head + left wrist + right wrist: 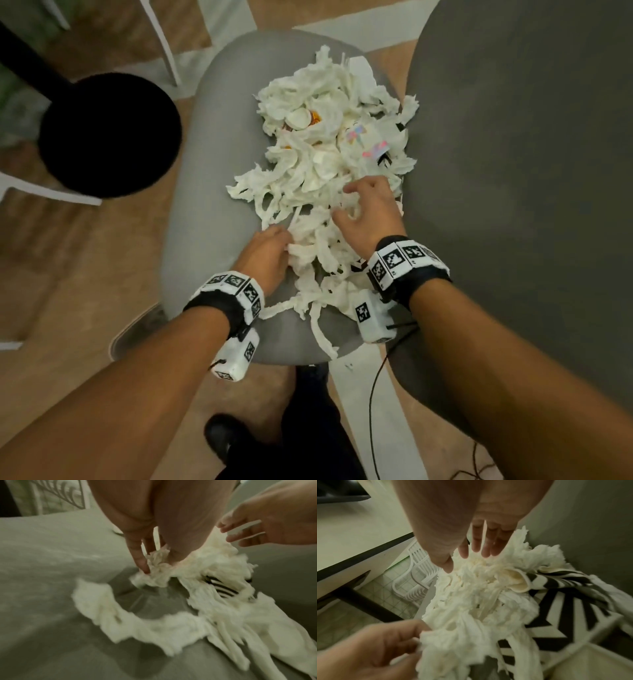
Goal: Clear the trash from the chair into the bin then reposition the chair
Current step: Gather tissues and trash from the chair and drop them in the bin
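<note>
Tissue trash [318,164] sits heaped on the grey chair [212,192] — some bits hidden underneath. Left hand [265,255] pinches a torn piece; right hand [368,212] lies spread on top — both wrist views blurry.

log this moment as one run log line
step: gather trash | left hand: pinching tissue shreds | right hand: open on pile | chair seat: still littered | black bin: untouched
</note>
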A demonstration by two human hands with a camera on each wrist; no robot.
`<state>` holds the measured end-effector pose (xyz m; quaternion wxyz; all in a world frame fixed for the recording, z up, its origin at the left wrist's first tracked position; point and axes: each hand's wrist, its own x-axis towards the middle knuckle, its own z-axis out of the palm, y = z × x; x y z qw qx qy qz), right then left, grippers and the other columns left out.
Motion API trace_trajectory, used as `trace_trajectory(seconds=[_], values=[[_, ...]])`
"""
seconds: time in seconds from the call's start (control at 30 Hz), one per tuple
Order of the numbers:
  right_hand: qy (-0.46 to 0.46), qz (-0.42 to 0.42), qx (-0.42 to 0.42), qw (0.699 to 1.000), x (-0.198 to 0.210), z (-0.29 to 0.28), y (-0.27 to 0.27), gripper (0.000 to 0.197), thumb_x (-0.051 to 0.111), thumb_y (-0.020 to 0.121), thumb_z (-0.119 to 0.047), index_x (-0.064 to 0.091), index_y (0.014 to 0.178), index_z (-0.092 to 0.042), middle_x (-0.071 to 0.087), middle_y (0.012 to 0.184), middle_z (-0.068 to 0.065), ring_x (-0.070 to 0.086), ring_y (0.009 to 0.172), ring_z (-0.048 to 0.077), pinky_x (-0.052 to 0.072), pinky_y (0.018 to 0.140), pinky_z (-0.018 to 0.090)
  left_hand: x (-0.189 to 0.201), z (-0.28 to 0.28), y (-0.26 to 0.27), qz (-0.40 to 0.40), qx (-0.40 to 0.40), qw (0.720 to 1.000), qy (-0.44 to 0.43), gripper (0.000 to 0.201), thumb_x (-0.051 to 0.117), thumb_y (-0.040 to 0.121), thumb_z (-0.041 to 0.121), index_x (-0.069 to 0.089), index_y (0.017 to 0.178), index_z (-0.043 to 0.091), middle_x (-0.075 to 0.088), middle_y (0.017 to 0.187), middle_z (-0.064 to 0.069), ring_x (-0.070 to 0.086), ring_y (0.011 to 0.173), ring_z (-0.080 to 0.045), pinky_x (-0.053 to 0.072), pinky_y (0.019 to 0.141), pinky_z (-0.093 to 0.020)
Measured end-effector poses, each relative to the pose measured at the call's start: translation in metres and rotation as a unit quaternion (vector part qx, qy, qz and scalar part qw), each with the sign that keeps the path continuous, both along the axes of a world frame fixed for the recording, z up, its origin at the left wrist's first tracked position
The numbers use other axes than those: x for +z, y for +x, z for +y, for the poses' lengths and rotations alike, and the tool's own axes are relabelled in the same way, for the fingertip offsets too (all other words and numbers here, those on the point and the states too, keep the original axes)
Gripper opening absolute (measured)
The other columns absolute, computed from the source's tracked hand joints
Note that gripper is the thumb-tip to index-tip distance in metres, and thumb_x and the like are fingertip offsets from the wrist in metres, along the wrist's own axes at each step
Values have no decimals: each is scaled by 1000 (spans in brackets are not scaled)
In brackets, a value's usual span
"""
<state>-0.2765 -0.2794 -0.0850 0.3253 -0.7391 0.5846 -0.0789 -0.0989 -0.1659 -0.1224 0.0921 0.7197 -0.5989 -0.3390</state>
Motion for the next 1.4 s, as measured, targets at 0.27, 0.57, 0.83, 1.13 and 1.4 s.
trace_trajectory(seconds=[0.27, 0.57, 0.83, 1.13, 1.4], values=[[27, 191, 189, 963, -6, -11, 28, 62, 55, 86, -5, 36, 143, -22, 39, 143, 16, 52, 117, 38, 51, 93, 45, 22, -14, 24, 14, 243, 962, -121, 22, 45, 83, -3, 46, 100, 10, 48, 107, -7, 49, 103, -28, 39, 85, -32], [81, 14, 95, 992, 1, -17, 30, 39, 40, 96, -13, 55, 132, -17, 51, 120, 12, 55, 97, 22, 40, 89, 24, -7, -72, 40, -65, 185, 980, 45, 65, 65, 88, 34, 36, 146, 30, 36, 133, -18, 41, 123, -39, 44, 102, -44], [138, -79, -28, 987, 18, -15, 42, 17, 54, 90, -36, 57, 85, -19, 54, 82, -5, 50, 74, 14, 37, 74, 26, -3, -38, 46, -18, 236, 971, -44, 28, 56, 86, 32, 59, 71, 9, 46, 102, -5, 51, 91, -23, 45, 82, -31], [66, 116, 221, 966, -7, 0, 77, 78, 55, 94, -16, 9, 155, -34, 53, 121, 18, 57, 106, 35, 46, 87, 42, 10, 2, 65, 83, 325, 940, -61, 37, 55, 83, 4, 49, 115, 21, 60, 110, 5, 57, 91, -17, 43, 80, -26], [-16, 190, 234, 953, -7, 4, 92, 33, 60, 91, -29, 56, 115, -6, 48, 119, 15, 57, 101, 38, 52, 82, 44, 14, 31, 79, 85, 372, 923, -56, 16, 62, 82, 34, 53, 82, 21, 57, 82, 0, 54, 72, -24, 44, 68, -33]])
